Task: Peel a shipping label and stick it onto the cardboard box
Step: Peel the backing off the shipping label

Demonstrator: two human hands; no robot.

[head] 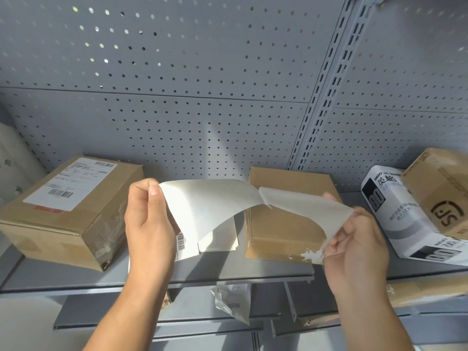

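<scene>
On the far left of the grey metal shelf (38, 277), a brown cardboard box with a printed white label (68, 211) is sitting. Just right of it, the left hand (149, 224) is pinching the upper left corner of the white shipping label (202, 206), its fingers (154, 191) clamped on it. The label is curling in the air between both hands, hiding part of the plain brown cardboard box (286, 219) behind it. The right hand (354, 247) is gripping the translucent backing sheet (304, 209), fingers closed on its right edge. Further right, a white printed carton (395, 214) is lying partly cut off.
</scene>
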